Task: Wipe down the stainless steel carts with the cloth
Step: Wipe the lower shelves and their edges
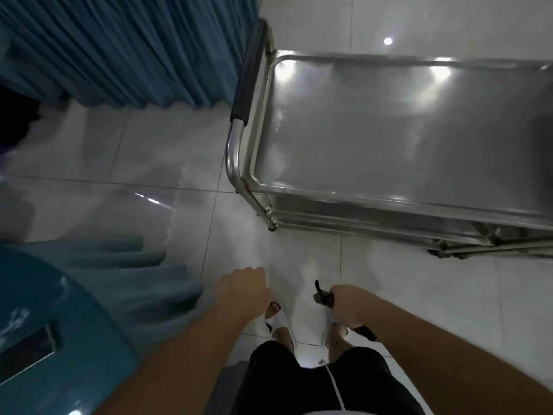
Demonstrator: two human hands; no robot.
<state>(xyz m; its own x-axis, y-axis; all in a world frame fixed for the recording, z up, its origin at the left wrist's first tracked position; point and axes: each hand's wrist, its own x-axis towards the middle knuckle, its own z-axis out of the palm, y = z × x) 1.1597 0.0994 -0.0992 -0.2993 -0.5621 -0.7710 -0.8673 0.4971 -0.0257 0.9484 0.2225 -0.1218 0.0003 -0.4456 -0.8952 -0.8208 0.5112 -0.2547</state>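
Above the tiled floor (167,211), the right hand (348,305) squeezed a dark cloth (323,298); the left hand (242,289) was a fist, near the steel cart (389,130).

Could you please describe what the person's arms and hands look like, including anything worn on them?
Both forearms are bare, with no sleeves in view. The left hand and the right hand wear no gloves, and I can see no watch, ring or bracelet, though the picture is dim and slightly blurred.

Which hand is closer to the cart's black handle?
Left. The left hand is below the handle, nearly in line; the right hand, holding a dark cloth, sits lower and farther right.
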